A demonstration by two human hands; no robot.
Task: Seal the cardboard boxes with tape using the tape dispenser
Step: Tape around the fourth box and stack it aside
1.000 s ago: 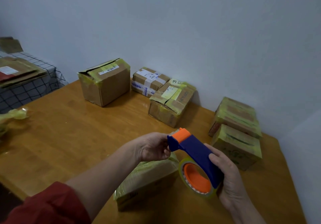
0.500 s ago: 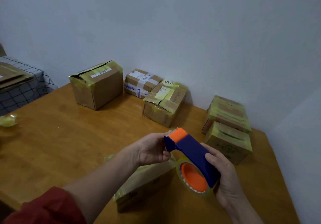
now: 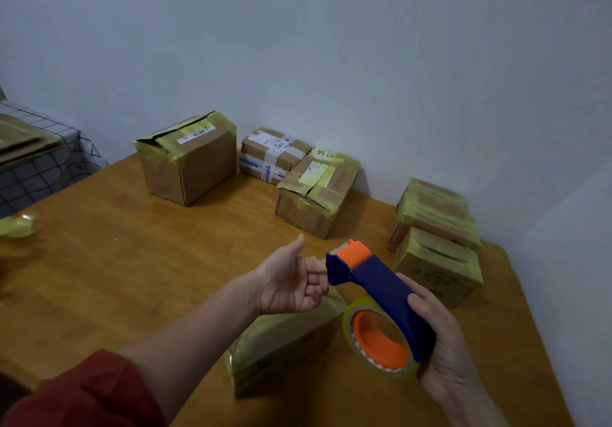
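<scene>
A blue and orange tape dispenser (image 3: 381, 285) with a roll of yellowish clear tape (image 3: 351, 337) is held above the wooden table (image 3: 116, 261). My right hand (image 3: 445, 347) grips its handle from the right. My left hand (image 3: 286, 281) is beside the dispenser's orange head, palm turned up and thumb lifted. Its fingertips reach behind the blue front and are partly hidden. Under both hands lies a cardboard box (image 3: 284, 347) wrapped in yellowish tape.
Along the wall stand a tall box (image 3: 192, 161), a small labelled box (image 3: 270, 155) and a dented box (image 3: 318, 194). Two taped boxes (image 3: 437, 261) are stacked at the right. Crumpled tape (image 3: 18, 226) lies at the left edge, near a checkered cloth (image 3: 43, 168).
My left hand has opened and turned palm up, with the thumb lifted off the dispenser's head. The view has shifted slightly; the dispenser stays in my right hand.
</scene>
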